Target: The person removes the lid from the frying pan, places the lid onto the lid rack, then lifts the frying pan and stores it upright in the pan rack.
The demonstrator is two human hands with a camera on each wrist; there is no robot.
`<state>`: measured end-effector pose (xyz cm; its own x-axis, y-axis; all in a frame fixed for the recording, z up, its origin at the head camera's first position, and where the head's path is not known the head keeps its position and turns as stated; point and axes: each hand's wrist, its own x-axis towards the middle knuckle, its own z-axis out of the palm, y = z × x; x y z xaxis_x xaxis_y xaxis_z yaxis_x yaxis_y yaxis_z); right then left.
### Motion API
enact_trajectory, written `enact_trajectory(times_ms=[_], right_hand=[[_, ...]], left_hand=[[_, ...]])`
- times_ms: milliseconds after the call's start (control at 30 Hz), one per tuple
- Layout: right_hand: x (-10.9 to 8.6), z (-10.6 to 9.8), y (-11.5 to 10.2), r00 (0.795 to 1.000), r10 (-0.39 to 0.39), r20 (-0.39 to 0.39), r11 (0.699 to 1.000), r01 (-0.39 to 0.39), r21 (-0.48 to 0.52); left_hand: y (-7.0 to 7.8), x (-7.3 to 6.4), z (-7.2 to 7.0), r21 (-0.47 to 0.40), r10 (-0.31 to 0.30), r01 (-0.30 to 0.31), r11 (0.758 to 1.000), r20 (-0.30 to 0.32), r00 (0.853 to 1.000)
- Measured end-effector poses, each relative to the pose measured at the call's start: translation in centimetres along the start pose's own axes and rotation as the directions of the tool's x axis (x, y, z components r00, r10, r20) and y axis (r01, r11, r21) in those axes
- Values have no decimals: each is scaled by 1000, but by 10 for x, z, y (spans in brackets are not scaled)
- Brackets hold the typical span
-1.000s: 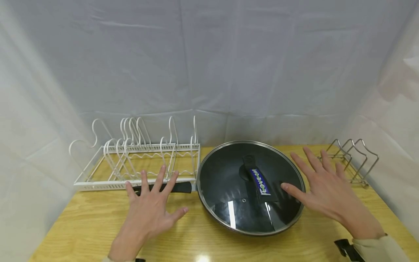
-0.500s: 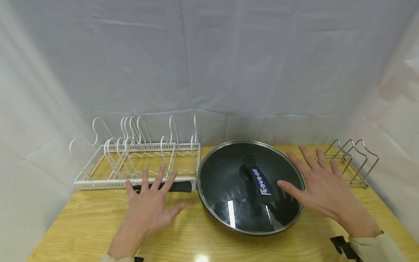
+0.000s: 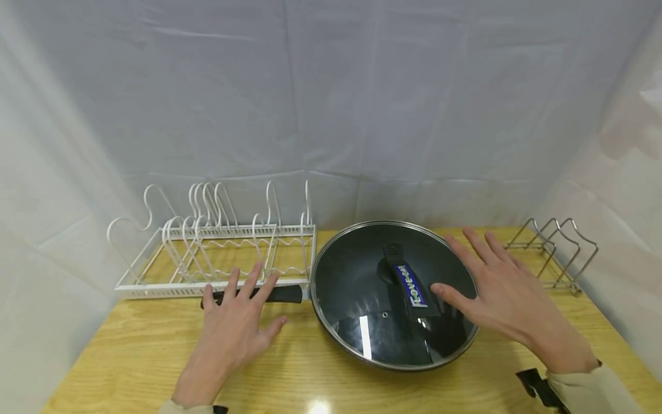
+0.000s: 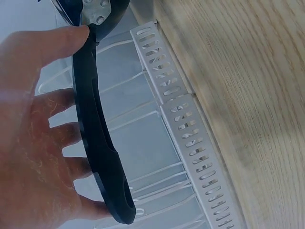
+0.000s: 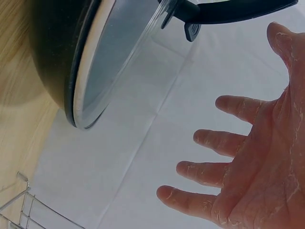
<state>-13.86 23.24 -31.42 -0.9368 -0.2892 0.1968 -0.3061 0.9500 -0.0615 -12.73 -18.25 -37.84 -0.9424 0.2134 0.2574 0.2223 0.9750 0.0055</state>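
A large black frying pan (image 5: pixel 52 52) sits on the table, covered by a glass lid (image 3: pixel 346 276) with a metal rim. Across the lid runs a black lid handle (image 3: pixel 395 256) bearing a blue label. The pan handle (image 4: pixel 90 119) points left. My left hand (image 3: pixel 224 339) is over it with fingers spread, and in the left wrist view they lie behind the handle without curling round it. My right hand (image 3: pixel 501 293), fingers spread, hovers by the lid's right side. Its thumb overlaps the lid in the head view, close to the lid handle, and it holds nothing.
Behind the pan handle stands a white wire dish rack (image 3: pixel 155 291) with upright loops. A small metal wire rack (image 3: pixel 574 282) is at the right end of the wooden table (image 3: pixel 129 362). Pale sheeting (image 3: pixel 331 103) encloses the back and sides.
My right hand has moved left, bringing its thumb further over the lid. My left thumb has drawn slightly left. The pan, lid and racks have stayed in place.
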Motion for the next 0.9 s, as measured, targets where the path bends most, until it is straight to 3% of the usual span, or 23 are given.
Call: enact_trajectory(times_ms=[567, 900], right_hand=[[0, -2, -8, 1000, 7, 9, 999, -7, 32], [1, -1, -13, 999, -28, -20, 996, 29, 82]], left_hand=[[-3, 3, 7, -10, -1, 0, 1000, -74, 997], [-7, 6, 11, -8, 17, -18, 1000, -103, 994]])
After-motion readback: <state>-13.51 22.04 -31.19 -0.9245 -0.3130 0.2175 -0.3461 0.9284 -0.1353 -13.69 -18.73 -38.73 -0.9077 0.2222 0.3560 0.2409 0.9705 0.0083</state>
